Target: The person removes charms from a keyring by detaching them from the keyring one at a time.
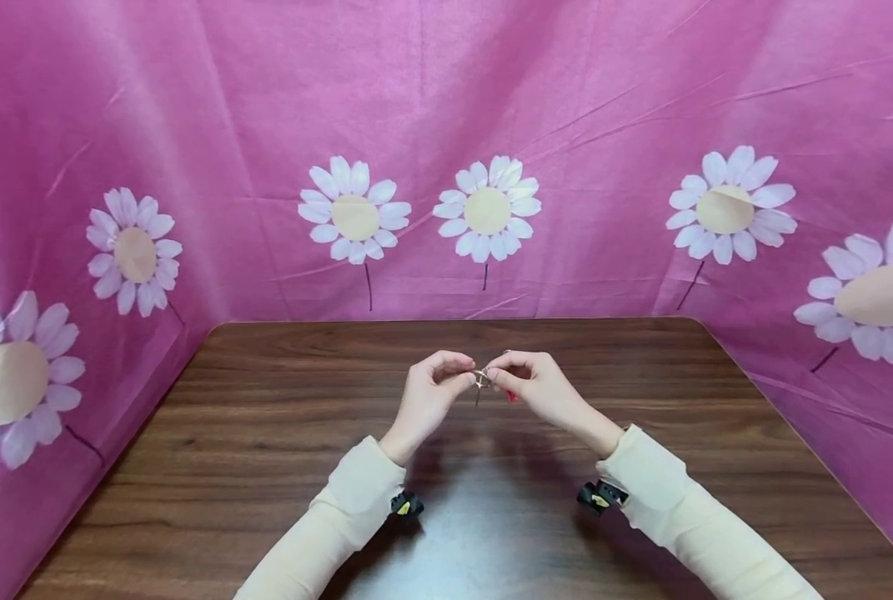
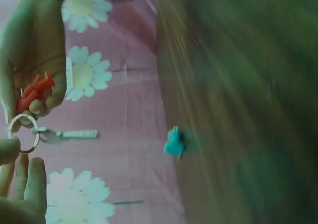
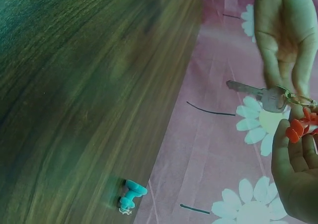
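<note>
Above the wooden table, my left hand (image 1: 427, 396) pinches a metal key ring (image 2: 24, 133) between thumb and fingertips. A silver key (image 3: 271, 99) hangs from this ring, its blade pointing down. Close on the other side, my right hand (image 1: 542, 385) holds a small red figure charm (image 2: 36, 94) with curled fingers. Its fingertips meet the ring's edge, and how charm and ring join is hidden. Part of the red charm shows below the right hand in the head view.
On the table (image 1: 266, 467) lies a teal figure charm (image 3: 131, 194) with a small chain, seen in both wrist views; the hands hide it in the head view. A pink cloth (image 1: 251, 125) with white flowers surrounds the table's back and sides.
</note>
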The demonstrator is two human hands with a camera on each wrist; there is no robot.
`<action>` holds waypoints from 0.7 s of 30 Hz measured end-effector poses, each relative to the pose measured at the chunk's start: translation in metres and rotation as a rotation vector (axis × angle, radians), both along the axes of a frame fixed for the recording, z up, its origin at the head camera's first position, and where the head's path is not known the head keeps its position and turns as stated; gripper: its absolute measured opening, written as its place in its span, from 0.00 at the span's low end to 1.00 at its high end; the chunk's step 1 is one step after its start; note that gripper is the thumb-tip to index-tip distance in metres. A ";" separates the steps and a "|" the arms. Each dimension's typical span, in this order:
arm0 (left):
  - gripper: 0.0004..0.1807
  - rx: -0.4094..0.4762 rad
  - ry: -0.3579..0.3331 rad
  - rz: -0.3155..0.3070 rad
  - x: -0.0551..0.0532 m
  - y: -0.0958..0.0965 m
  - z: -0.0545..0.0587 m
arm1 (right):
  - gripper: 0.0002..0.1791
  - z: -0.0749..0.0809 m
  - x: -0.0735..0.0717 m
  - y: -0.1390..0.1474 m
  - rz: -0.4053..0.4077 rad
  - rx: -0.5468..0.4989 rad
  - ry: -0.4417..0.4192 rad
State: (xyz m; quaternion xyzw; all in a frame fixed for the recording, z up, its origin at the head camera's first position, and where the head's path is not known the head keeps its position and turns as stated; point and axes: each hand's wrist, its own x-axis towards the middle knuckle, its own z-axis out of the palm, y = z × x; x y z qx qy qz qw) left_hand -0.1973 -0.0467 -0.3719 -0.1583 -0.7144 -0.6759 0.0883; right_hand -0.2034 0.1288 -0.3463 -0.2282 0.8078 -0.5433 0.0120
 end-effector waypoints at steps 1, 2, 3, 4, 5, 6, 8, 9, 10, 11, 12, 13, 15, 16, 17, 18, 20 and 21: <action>0.10 -0.042 0.047 0.017 0.001 0.000 0.002 | 0.07 0.000 0.000 0.000 0.007 -0.002 0.002; 0.09 -0.084 0.092 0.031 0.001 0.000 0.002 | 0.07 0.000 0.000 0.000 0.015 -0.005 0.004; 0.08 -0.126 0.131 0.045 0.001 0.000 0.003 | 0.07 0.000 0.000 0.000 0.021 -0.009 0.005; 0.08 -0.170 0.171 0.063 0.001 0.000 0.003 | 0.07 0.000 -0.001 0.000 0.029 -0.014 0.008; 0.07 -0.206 0.203 0.081 0.001 0.000 0.004 | 0.07 0.000 -0.001 0.000 0.035 -0.017 0.008; 0.06 -0.226 0.221 0.093 0.000 0.000 0.003 | 0.08 -0.001 -0.001 0.000 0.037 -0.017 0.006; 0.05 -0.231 0.229 0.110 -0.001 0.000 0.003 | 0.09 -0.001 -0.001 0.000 0.031 -0.021 -0.004; 0.04 -0.219 0.215 0.111 -0.001 0.000 0.004 | 0.09 -0.001 -0.001 0.001 0.026 -0.024 -0.013; 0.04 -0.201 0.191 0.112 0.001 0.000 0.007 | 0.09 -0.001 -0.001 0.001 0.018 -0.026 -0.023; 0.05 -0.178 0.160 0.111 0.003 0.000 0.010 | 0.09 -0.001 -0.001 0.001 0.011 -0.026 -0.032; 0.05 -0.152 0.126 0.108 0.005 -0.001 0.013 | 0.09 -0.001 -0.001 0.002 0.003 -0.025 -0.042; 0.05 -0.131 0.094 0.105 0.007 -0.001 0.016 | 0.09 -0.001 0.000 0.002 -0.001 -0.025 -0.049; 0.05 -0.091 0.052 0.090 0.010 -0.002 0.021 | 0.09 -0.001 0.000 0.002 0.001 -0.024 -0.060; 0.06 -0.078 0.038 0.081 0.011 -0.003 0.022 | 0.09 -0.002 0.000 0.002 0.008 -0.021 -0.060; 0.06 -0.067 0.032 0.068 0.010 -0.003 0.021 | 0.09 -0.002 0.000 0.002 0.018 -0.019 -0.063; 0.05 -0.055 0.024 0.052 0.008 -0.003 0.018 | 0.09 -0.002 0.000 0.001 0.028 -0.016 -0.064; 0.05 -0.052 0.013 0.025 0.003 -0.003 0.012 | 0.09 -0.003 0.000 0.001 0.051 -0.013 -0.068; 0.04 -0.049 0.004 0.013 0.001 -0.003 0.008 | 0.09 -0.003 0.000 0.000 0.062 -0.009 -0.072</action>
